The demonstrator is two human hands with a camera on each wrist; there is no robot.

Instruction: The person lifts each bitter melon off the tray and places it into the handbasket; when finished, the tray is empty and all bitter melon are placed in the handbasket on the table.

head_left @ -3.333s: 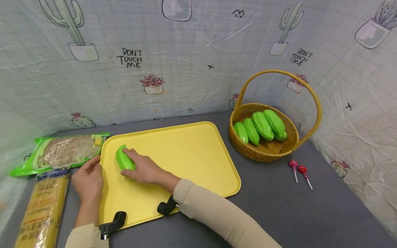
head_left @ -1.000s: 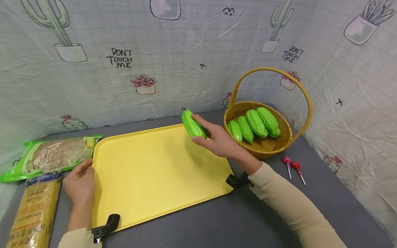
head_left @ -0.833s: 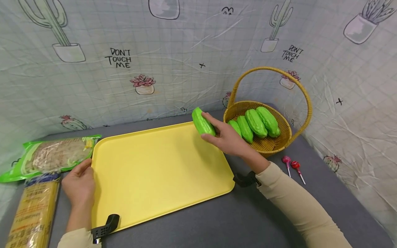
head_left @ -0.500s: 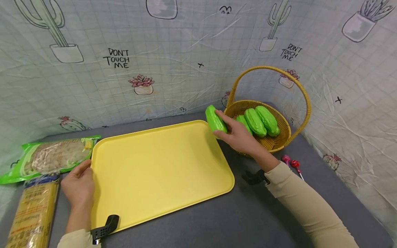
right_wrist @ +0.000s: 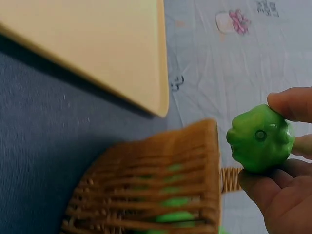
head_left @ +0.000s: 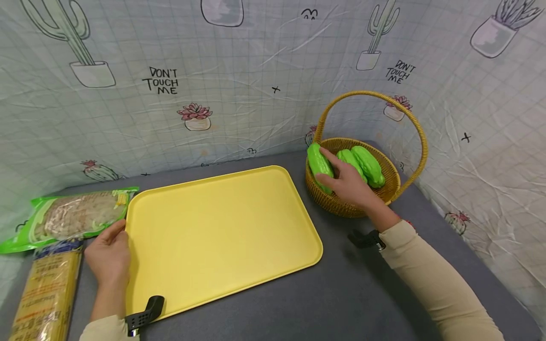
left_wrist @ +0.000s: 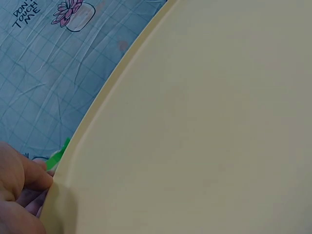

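Note:
My right hand (head_left: 351,187) holds a ridged green gourd (head_left: 321,166), thumb and fingers round it, over the left side of the wicker basket (head_left: 330,204). In the right wrist view the gourd (right_wrist: 258,141) shows its round, lobed end above the basket rim (right_wrist: 212,161). More gourds, such as one green gourd (head_left: 368,166), lie in the basket; others are partly hidden behind my hand. At the left edge of a yellow tray (head_left: 222,232), my left hand (head_left: 110,253) grips the rim with curled fingers, which also show in the left wrist view.
A green-edged clear food bag (head_left: 81,215) lies left of the tray, with a pack of yellow noodles (head_left: 47,289) in front of it. The basket's tall handle (head_left: 420,137) arches over its opening. A printed cloth (head_left: 239,66) hangs behind the grey table (head_left: 298,308).
My right hand has lifted the gourd from the tray and carried it right to the basket. My left hand has stayed at the tray's edge. The forearm now covers the lollipops.

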